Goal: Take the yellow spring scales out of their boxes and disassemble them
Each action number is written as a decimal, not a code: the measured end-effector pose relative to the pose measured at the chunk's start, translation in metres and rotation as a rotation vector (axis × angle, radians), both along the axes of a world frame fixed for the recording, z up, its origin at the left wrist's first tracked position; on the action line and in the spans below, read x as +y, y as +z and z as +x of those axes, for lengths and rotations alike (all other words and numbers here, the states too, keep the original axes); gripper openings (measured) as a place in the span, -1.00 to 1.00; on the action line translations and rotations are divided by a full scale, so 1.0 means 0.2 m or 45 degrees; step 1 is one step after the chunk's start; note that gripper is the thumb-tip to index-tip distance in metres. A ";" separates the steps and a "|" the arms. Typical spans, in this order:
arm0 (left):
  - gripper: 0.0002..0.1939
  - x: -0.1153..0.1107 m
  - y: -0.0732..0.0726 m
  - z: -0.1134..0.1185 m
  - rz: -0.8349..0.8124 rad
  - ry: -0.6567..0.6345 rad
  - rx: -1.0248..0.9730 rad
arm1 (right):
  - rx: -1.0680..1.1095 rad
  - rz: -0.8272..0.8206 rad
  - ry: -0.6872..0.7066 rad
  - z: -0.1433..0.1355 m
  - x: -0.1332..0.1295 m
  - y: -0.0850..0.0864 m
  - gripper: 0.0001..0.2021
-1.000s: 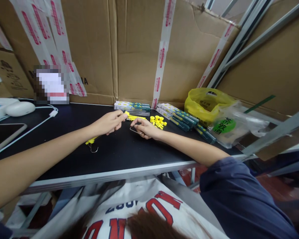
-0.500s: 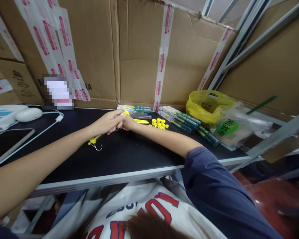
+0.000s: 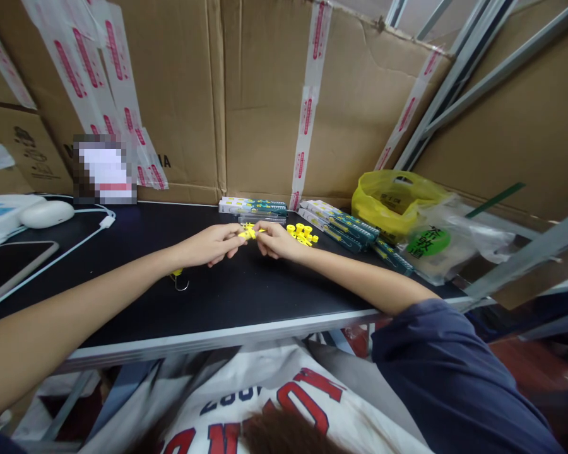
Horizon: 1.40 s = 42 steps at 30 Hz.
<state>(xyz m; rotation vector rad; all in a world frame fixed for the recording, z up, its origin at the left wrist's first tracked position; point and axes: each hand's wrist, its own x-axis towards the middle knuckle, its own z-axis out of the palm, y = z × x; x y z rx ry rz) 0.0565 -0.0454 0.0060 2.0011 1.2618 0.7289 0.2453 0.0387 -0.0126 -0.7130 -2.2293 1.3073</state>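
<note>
My left hand [image 3: 216, 243] is closed, its fingertips pinching a small yellow plastic piece [image 3: 247, 234] above the black tabletop. From the right, my right hand [image 3: 278, 241] is closed at the same yellow piece, and the fingertips of both hands nearly meet there. A yellow end with a curved metal hook [image 3: 182, 285] shows just below my left wrist; the rest of it is hidden by the arm. Loose yellow plastic caps [image 3: 301, 234] lie in a pile just beyond my right hand.
White and green printed boxes [image 3: 338, 224] and clear tubes [image 3: 260, 219] lie behind the hands. A yellow plastic bag [image 3: 383, 205] and a clear bag [image 3: 430, 246] stand at right. A phone [image 3: 19, 268], cables and a white power strip [image 3: 4, 214] sit at left. Cardboard boxes [image 3: 265, 107] wall the back.
My hands have moved slightly apart and to the right, with the yellow piece between their fingertips. The hooked yellow end is now mostly covered by my left forearm.
</note>
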 end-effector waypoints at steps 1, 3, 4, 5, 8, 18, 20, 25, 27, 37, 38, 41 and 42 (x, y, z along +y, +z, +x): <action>-0.71 -0.01 0.00 0.01 0.017 -0.014 0.039 | 0.032 0.000 0.015 0.04 -0.02 -0.02 -0.92; -0.69 -0.01 -0.01 0.03 0.046 -0.037 0.118 | 0.086 0.016 0.033 0.10 -0.05 -0.04 -0.89; -0.67 -0.02 -0.02 0.03 0.061 -0.045 0.156 | 0.116 0.028 0.045 0.11 -0.06 -0.05 -0.87; -0.66 -0.01 -0.02 0.03 0.078 -0.049 0.191 | 0.145 0.040 0.065 0.12 -0.08 -0.05 -0.83; -0.63 0.00 -0.04 0.04 0.170 -0.058 0.264 | 0.197 0.067 0.153 0.12 -0.10 -0.04 -0.67; -0.63 0.01 -0.07 0.04 0.334 -0.040 0.244 | 0.217 0.216 0.118 0.13 -0.09 -0.03 -0.67; -0.63 0.01 -0.07 0.04 0.364 -0.035 0.245 | 0.201 0.220 0.124 0.13 -0.09 -0.03 -0.66; -0.63 0.02 -0.09 0.03 0.459 -0.046 0.299 | 0.157 0.239 0.093 0.13 -0.10 -0.02 -0.65; -0.65 0.03 -0.10 0.03 0.471 -0.059 0.309 | 0.162 0.258 0.087 0.13 -0.10 -0.01 -0.64; -0.69 0.03 -0.09 0.03 0.459 -0.092 0.320 | 0.166 0.324 0.106 0.15 -0.09 0.00 -0.65; -0.69 0.03 -0.08 0.03 0.467 -0.087 0.328 | 0.161 0.322 0.101 0.15 -0.09 0.01 -0.65; -0.68 0.02 -0.08 0.03 0.484 -0.079 0.348 | 0.149 0.342 0.094 0.16 -0.09 0.02 -0.64; -0.68 0.02 -0.08 0.03 0.491 -0.075 0.353 | 0.143 0.359 0.088 0.16 -0.09 0.02 -0.64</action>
